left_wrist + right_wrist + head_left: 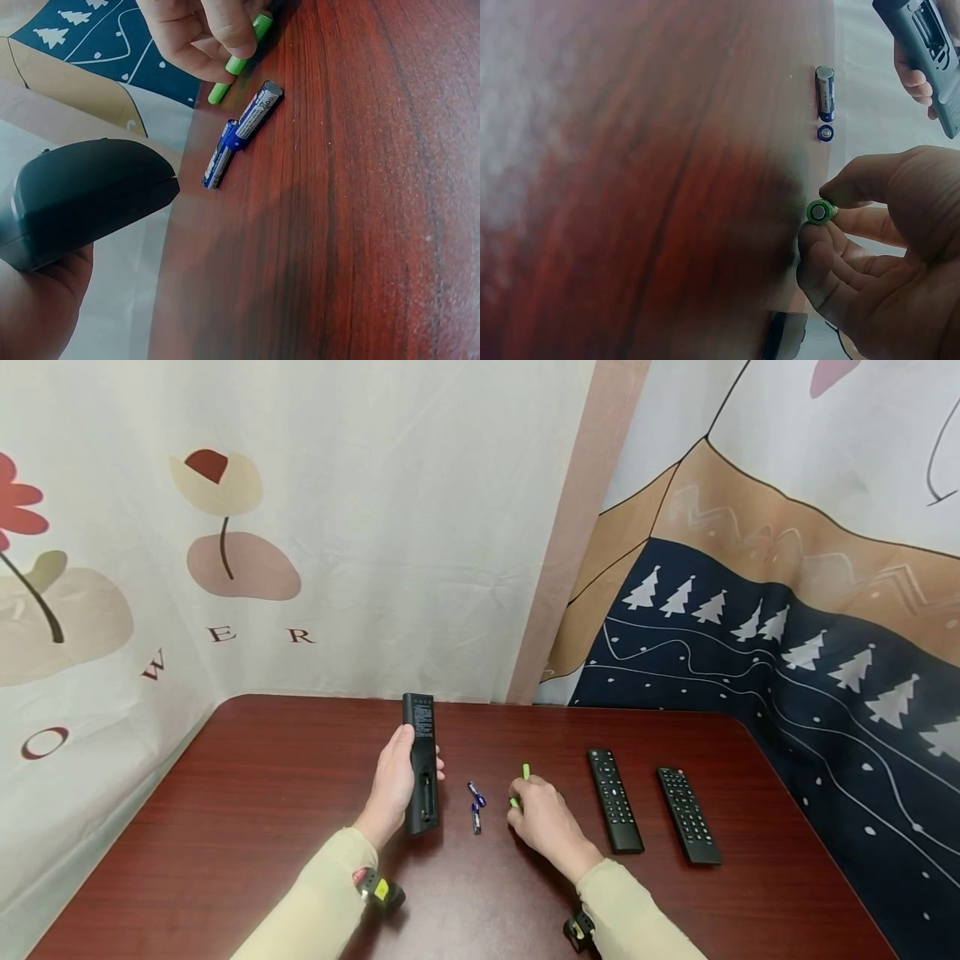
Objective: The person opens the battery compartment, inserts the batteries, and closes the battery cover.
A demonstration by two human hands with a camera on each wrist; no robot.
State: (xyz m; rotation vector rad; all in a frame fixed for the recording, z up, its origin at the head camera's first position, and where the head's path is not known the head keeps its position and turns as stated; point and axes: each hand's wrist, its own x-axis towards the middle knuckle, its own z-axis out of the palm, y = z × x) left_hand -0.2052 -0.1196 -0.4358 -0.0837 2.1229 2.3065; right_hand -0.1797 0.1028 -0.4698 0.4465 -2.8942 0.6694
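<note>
My left hand [392, 778] grips a black remote control [418, 718] upright over the table, its back facing me and its battery slot [428, 793] uncovered. At the centre of the table, my right hand [546, 818] pinches a green battery [819, 212] between thumb and fingers. A second green piece [220, 92], apparently another battery, lies in line with it in the left wrist view. Two blue-and-silver batteries [476, 818] [476, 793] lie end to end between the hands. Whether the slot holds any battery is hard to tell.
Two more black remotes lie buttons up to the right of my right hand, a nearer one [616, 802] and a farther one [689, 817]. The dark red wooden table [262, 793] ends at a patterned curtain [420, 568] behind and on both sides.
</note>
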